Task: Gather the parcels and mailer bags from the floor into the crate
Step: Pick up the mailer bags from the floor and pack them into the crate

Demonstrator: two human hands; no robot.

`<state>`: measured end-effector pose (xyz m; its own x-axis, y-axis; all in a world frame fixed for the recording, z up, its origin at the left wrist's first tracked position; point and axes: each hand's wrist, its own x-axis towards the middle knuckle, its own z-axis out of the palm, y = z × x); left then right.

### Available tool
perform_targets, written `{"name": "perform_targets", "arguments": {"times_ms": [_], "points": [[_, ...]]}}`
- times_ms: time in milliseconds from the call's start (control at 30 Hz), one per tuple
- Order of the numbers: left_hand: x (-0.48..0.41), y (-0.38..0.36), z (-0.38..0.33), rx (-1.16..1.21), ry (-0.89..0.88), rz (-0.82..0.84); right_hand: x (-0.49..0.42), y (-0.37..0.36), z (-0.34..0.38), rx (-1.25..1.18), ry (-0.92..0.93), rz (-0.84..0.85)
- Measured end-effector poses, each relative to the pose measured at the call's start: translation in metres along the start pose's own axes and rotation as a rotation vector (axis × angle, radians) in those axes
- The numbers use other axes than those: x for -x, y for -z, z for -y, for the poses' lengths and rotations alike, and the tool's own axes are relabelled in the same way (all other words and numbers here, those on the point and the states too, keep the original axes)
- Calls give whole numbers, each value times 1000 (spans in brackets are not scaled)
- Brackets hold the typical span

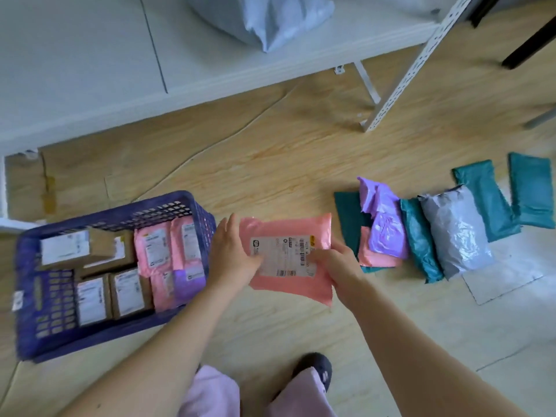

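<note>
A pink mailer bag [296, 284] with a white label hangs above the floor between my hands. My left hand [231, 254] grips its left edge and my right hand [340, 270] grips its lower right part. Just to the left stands the blue crate [33, 299], which holds several cardboard parcels [126, 287] and pink mailers [153, 248]. On the floor to the right lie a purple mailer [383, 224], a pink mailer [376, 257], several teal mailers [421, 245] and a grey bag [457, 233].
A white shelf unit [210, 76] runs along the back with a large grey bag [264, 19] on it; its perforated metal leg [400, 82] reaches the floor at the right. My legs and a dark shoe [319, 368] are at the bottom.
</note>
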<state>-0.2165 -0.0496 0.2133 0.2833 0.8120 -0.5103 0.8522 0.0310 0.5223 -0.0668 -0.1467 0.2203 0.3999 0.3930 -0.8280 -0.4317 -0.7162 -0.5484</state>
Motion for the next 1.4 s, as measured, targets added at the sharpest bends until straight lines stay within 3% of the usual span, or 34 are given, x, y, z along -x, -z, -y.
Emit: {"name": "perform_targets", "arguments": {"times_ms": [100, 233, 500, 833, 967, 1167, 1300, 1400], "points": [[6, 33, 26, -160, -122, 56, 21, -32, 12, 232, 95, 100], [10, 70, 62, -44, -17, 174, 40, -88, 21, 395, 137, 185], [3, 127, 161, 58, 45, 229, 46, -214, 21, 636, 195, 259], [-32, 162, 277, 31, 108, 100, 23, -344, 13, 894, 306, 246], [-49, 160, 307, 75, 210, 58, 1, -375, 1, 893, 397, 86], [-75, 138, 344, 156, 360, 87, -43, -382, -39, 811, 223, -32], [-96, 119, 366, 231, 437, 100, -79, -390, -72, 687, -40, 122], [-115, 96, 379, 286, 495, 107, -99, -397, -95, 811, -50, 195]]}}
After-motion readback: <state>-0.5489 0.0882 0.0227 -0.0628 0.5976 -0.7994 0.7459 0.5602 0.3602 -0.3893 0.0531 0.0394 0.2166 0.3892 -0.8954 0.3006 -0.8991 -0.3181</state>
